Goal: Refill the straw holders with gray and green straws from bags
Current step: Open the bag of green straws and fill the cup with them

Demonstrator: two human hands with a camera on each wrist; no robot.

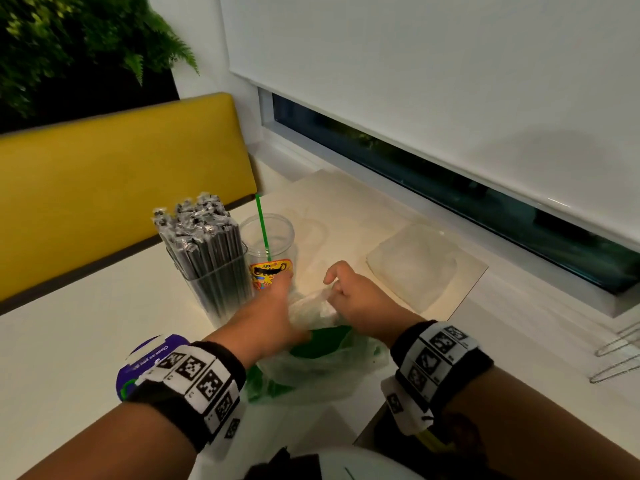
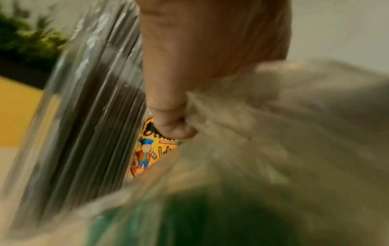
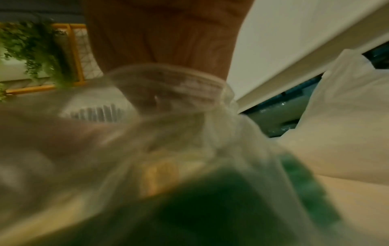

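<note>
i had my left hand (image 1: 273, 303) pinching one side of the clear bag (image 1: 322, 362) and my right hand (image 1: 349, 296) clenched on the other side of its mouth, pulling it apart, i'd say, to get at the green straws (image 1: 320, 342) bunched inside. the bag sat on the tabletop (image 1: 69, 341) just in front of the two holders, handy for a short transfer. the gray straws (image 1: 204, 244) already packed their clear holder (image 1: 221, 289), while the labelled jar (image 1: 273, 251) beside it held one lone green straw (image 1: 262, 225).

Clear bag (image 1: 322, 358) of green straws (image 1: 320, 342) at my fingers; gray-straw holder (image 1: 211, 268) full; labelled jar (image 1: 270, 252), one green straw (image 1: 262, 223).
</note>
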